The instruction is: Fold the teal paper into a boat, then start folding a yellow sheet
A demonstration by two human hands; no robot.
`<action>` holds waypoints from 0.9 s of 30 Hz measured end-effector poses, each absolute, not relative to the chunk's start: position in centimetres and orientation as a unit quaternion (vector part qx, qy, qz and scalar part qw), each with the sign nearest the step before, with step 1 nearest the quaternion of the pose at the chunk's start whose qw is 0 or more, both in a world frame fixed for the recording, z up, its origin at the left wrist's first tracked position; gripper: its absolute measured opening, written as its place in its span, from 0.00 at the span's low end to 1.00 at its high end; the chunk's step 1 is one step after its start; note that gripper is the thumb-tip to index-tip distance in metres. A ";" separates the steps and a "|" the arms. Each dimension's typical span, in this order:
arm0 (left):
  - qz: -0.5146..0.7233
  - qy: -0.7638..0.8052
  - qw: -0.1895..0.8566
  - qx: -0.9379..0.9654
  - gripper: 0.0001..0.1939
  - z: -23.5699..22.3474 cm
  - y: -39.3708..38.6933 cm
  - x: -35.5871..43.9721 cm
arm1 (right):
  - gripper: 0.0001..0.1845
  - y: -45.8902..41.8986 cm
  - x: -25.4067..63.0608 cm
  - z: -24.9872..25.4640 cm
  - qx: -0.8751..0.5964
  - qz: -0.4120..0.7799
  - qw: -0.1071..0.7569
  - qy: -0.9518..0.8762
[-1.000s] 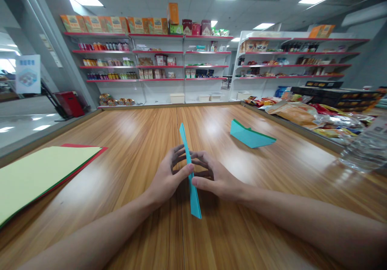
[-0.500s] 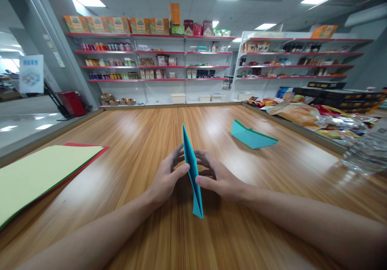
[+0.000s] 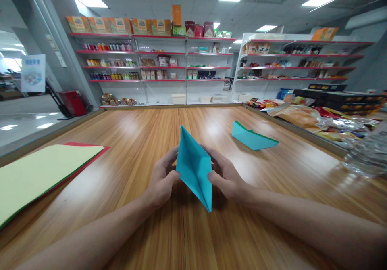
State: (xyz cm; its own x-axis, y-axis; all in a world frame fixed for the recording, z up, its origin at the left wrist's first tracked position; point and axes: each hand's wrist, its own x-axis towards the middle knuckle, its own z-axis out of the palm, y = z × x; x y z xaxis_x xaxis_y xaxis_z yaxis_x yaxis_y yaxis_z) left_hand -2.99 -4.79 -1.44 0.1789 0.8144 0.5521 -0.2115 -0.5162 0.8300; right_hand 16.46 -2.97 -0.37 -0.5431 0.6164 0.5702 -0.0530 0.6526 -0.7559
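Between my two hands is a folded piece of blue paper [image 3: 195, 169], its pocket spread wide so that the creased inside faces me. My left hand [image 3: 163, 177] grips its left edge, thumb in front and fingers behind. On the opposite edge, my right hand [image 3: 225, 173] pinches the paper the same way; its fingers are partly hidden behind the sheet. Farther back on the right, a folded paper boat [image 3: 254, 138], blue with a green rim, rests on the wooden table [image 3: 136, 141].
Left of my hands lies a stack of coloured paper [image 3: 51, 165], pale yellow on top with green and red beneath. A clear plastic container [image 3: 367, 157] stands at the right edge. Packaged snacks [image 3: 299, 114] pile up beyond the table's right border. Stocked shelves [image 3: 160, 66] line the back.
The blue paper has gone from a narrow, nearly closed fold to a wide-open pocket. My hands have moved apart, each keeping its side of the paper.
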 end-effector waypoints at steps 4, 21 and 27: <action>0.647 0.218 0.252 0.686 0.28 -0.9 -5.4 -2.6 | 0.36 -3.0 16.3 0.2 -0.107 0.137 0.480 -0.860; 0.533 0.253 -0.028 0.807 0.22 -1.1 -5.4 -2.8 | 0.35 -3.3 17.1 0.8 -0.101 -0.072 0.452 -0.883; 0.513 0.301 -0.027 0.803 0.22 -1.3 -5.3 -2.7 | 0.26 -3.4 16.7 1.0 -0.129 -0.057 0.474 -0.869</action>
State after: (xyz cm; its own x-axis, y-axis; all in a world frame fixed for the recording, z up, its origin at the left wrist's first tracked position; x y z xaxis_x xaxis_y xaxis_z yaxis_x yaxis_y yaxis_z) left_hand -2.72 -5.32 -1.28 0.2925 0.4551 0.8410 0.5115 -0.8175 0.2646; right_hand 16.67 -3.38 1.01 -0.5179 0.1700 0.8384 0.2773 0.9605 -0.0234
